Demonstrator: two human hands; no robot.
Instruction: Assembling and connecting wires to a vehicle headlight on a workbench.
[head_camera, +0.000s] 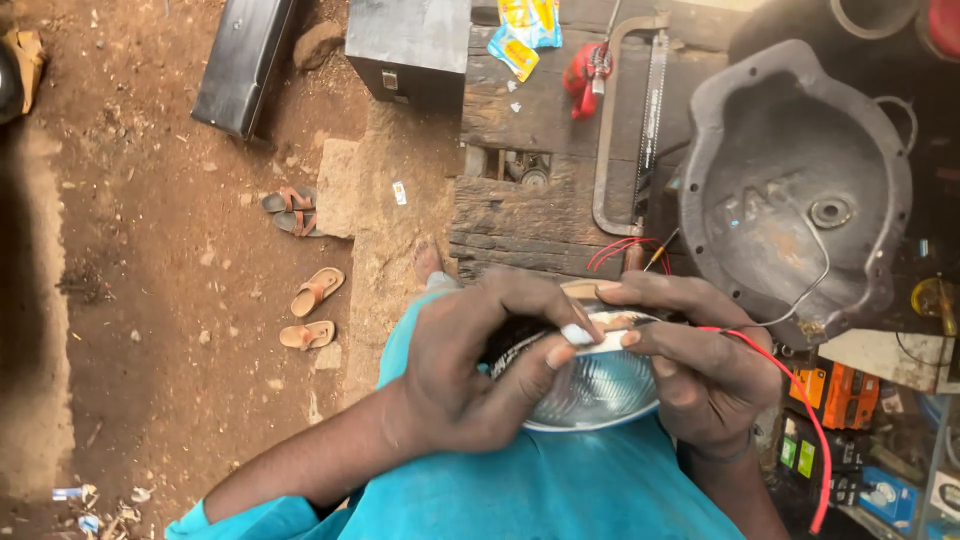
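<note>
Head view: both hands closed on a round ribbed-glass headlamp (590, 385) held over the lap. Left hand (465, 370) clasped its near rim; right hand (700, 365) pinched the far edge, red wire (790, 385) trailing past the wrist. Hacksaw (630, 120) and grey metal housing (790, 190) lay on the desk (520, 215) beyond.

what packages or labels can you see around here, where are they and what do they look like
Yellow and blue sachets: crumpled, on the wooden bench at top centre.
Orange and black boxes: rectangular, lower right beside the right hand.
Green-labelled dark packs: small, below the orange boxes.
Blue and white packs: bottom right corner.
Small white label scrap: on the stone slab left of the bench.
</note>
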